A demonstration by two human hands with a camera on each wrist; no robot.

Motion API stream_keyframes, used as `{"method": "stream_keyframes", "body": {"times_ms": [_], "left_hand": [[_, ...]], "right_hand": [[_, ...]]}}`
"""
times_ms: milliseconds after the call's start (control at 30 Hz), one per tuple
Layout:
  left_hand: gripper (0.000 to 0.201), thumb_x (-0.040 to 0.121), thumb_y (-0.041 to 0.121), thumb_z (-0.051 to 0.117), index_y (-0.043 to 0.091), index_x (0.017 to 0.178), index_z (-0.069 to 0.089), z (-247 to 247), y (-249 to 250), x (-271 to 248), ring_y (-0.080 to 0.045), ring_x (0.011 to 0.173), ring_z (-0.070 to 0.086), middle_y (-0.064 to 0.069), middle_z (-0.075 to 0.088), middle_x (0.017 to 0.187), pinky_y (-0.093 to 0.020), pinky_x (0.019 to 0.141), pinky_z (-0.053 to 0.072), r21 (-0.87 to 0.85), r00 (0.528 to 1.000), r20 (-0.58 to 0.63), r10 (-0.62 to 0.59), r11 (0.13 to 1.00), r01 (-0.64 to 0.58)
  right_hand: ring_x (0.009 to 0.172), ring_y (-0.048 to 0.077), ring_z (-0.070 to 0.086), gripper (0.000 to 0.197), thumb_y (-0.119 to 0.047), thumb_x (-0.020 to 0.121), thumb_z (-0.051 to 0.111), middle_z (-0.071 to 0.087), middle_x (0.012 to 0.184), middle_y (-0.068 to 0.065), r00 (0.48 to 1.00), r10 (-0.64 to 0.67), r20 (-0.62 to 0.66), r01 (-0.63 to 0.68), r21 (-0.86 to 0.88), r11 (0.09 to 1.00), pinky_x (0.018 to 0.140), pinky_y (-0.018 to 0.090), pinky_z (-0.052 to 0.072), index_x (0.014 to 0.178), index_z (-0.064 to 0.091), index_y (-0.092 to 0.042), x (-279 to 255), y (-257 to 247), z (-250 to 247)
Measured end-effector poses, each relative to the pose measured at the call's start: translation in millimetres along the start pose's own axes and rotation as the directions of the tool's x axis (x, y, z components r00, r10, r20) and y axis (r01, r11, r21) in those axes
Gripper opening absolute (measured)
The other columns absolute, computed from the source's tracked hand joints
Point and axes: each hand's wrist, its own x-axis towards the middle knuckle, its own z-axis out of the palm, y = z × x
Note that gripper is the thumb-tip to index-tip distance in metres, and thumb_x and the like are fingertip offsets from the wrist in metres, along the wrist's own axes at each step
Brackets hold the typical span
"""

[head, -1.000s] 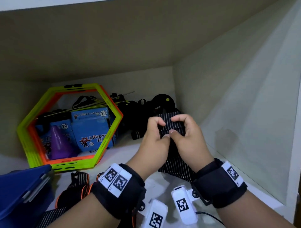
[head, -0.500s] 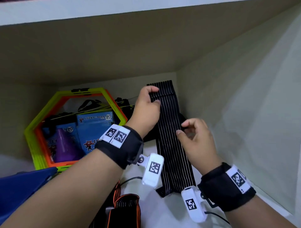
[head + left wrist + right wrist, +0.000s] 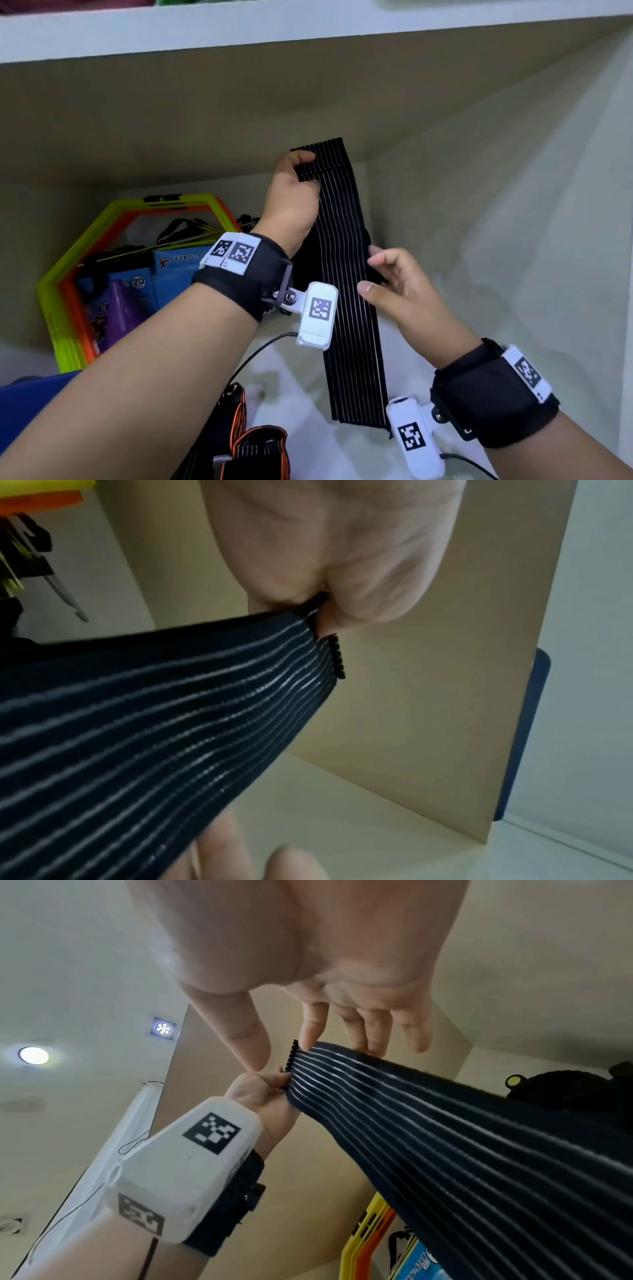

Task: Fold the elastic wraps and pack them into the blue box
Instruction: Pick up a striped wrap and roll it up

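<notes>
A black elastic wrap (image 3: 342, 257) with thin white stripes hangs stretched out in front of the shelf's back corner. My left hand (image 3: 305, 171) pinches its top end and holds it up near the shelf above; the left wrist view shows that pinch (image 3: 325, 607) on the wrap (image 3: 137, 737). My right hand (image 3: 371, 270) is at the wrap's right edge about halfway down, fingers relaxed and spread, gripping nothing. Its straight fingers (image 3: 377, 1031) show in the right wrist view above the wrap (image 3: 479, 1150). A corner of the blue box (image 3: 27, 411) shows at lower left.
More black wraps with orange edges (image 3: 253, 452) lie on the shelf floor below my left arm. A green and orange hexagon ring (image 3: 85, 274) stands at back left around blue cartons (image 3: 178, 270) and a purple cone (image 3: 120, 308). The shelf above (image 3: 308, 31) is close overhead.
Both hands pinched the wrap together low down a second ago. My left hand has since lifted its end high, drawing the wrap out long, and my right hand has let go.
</notes>
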Motion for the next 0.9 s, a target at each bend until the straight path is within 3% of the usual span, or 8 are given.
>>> {"method": "stream_keyframes", "body": {"times_ms": [100,233,400,567,633,700,800,900], "left_hand": [[0.043,0.089,-0.017,0.042,0.023,0.103,0.052,0.9,-10.0,-0.5,-0.019,0.072,0.061,-0.004,0.062,0.097,-0.035,0.064,0.052,-0.010,1.000,-0.004,-0.012,1.000,0.012],[0.047,0.086,-0.019,0.040,0.025,0.100,0.052,-0.5,-21.1,2.0,-0.021,0.071,0.059,-0.005,0.061,0.096,-0.034,0.062,0.050,-0.017,1.000,-0.021,-0.012,1.000,0.011],[0.045,0.085,-0.013,0.044,0.026,0.105,0.053,-8.7,-37.4,10.0,-0.017,0.061,0.056,-0.007,0.063,0.095,-0.027,0.053,0.046,0.074,0.999,-0.025,-0.043,0.996,0.045],[0.043,0.083,-0.012,0.052,0.014,0.115,0.060,-17.1,-79.1,14.8,-0.015,0.064,0.062,-0.003,0.064,0.090,-0.027,0.055,0.054,0.199,0.984,-0.075,-0.163,0.964,0.176],[0.035,0.083,-0.010,0.058,0.013,0.109,0.064,-18.4,-101.3,14.1,-0.013,0.059,0.060,-0.003,0.064,0.083,-0.018,0.047,0.049,0.252,0.970,-0.088,-0.228,0.937,0.243],[0.026,0.082,-0.005,0.065,0.017,0.096,0.067,-17.6,-125.9,12.5,-0.014,0.057,0.055,-0.001,0.062,0.074,-0.016,0.043,0.042,0.345,0.956,-0.084,-0.283,0.891,0.294],[0.021,0.076,0.004,0.073,0.023,0.079,0.067,-13.9,-161.6,5.1,-0.015,0.056,0.052,-0.002,0.061,0.069,-0.019,0.053,0.039,0.524,0.942,-0.060,-0.331,0.792,0.313],[0.017,0.079,0.006,0.075,0.016,0.091,0.073,-9.0,-190.5,-7.7,-0.016,0.071,0.059,-0.003,0.066,0.079,-0.021,0.064,0.043,0.647,0.914,-0.012,-0.405,0.694,0.316]], "right_hand": [[0.131,0.003,0.048,0.055,-0.045,0.076,0.070,0.049,0.140,-0.012,0.999,0.015,0.045,-0.013,-0.035,0.999,0.113,0.039,0.039,0.124,0.044,-0.034,-2.5,5.1,5.1],[0.097,0.007,0.065,0.048,-0.016,0.082,0.075,0.066,0.105,-0.012,0.994,0.036,0.100,-0.021,-0.144,0.989,0.088,0.034,0.054,0.120,0.050,-0.031,-15.1,17.4,13.6],[0.093,0.017,0.069,0.042,0.006,0.083,0.071,0.070,0.105,0.001,0.962,0.211,0.171,-0.202,-0.069,0.977,0.085,0.040,0.057,0.114,0.061,-0.021,-34.1,26.3,10.5],[0.098,0.028,0.070,0.036,-0.005,0.085,0.074,0.069,0.113,0.013,0.890,0.350,0.292,-0.354,-0.040,0.934,0.090,0.048,0.057,0.115,0.058,-0.015,-66.0,31.5,-3.5],[0.090,0.024,0.070,0.035,-0.006,0.085,0.075,0.071,0.107,0.012,0.851,0.420,0.315,-0.422,-0.066,0.904,0.084,0.041,0.059,0.115,0.058,-0.013,-83.2,32.3,-9.1],[0.071,0.013,0.066,0.032,-0.009,0.085,0.075,0.071,0.085,0.003,0.823,0.501,0.269,-0.479,-0.146,0.866,0.069,0.030,0.057,0.112,0.059,-0.014,-101.6,35.4,-11.0],[0.058,0.011,0.053,0.029,-0.028,0.078,0.080,0.059,0.070,0.007,0.815,0.561,0.143,-0.485,-0.360,0.797,0.058,0.032,0.047,0.101,0.062,-0.030,-120.7,50.1,-15.5],[0.053,0.003,0.039,0.026,-0.031,0.079,0.079,0.046,0.061,-0.008,0.828,0.552,0.096,-0.444,-0.489,0.751,0.057,0.021,0.036,0.098,0.061,-0.031,-130.6,57.5,-22.7]]}}
